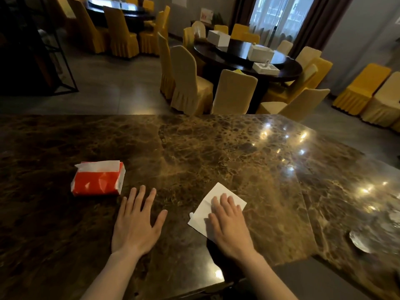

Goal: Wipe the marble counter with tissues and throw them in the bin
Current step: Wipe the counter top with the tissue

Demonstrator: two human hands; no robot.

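Note:
A white tissue (213, 197) lies flat on the brown marble counter (194, 148). My right hand (229, 226) presses palm-down on it, fingers together, covering its lower right part. My left hand (136, 221) rests flat on the bare marble to the left, fingers spread, holding nothing. A red and white tissue pack (98, 178) sits on the counter just beyond and left of my left hand, with white tissue showing at its top. No bin is in view.
The counter's near edge runs under my forearms and steps back at the right, where a shiny round dish (360, 242) sits. Beyond the counter stand a dark round dining table (244, 59) with white boxes and several yellow-covered chairs (188, 83).

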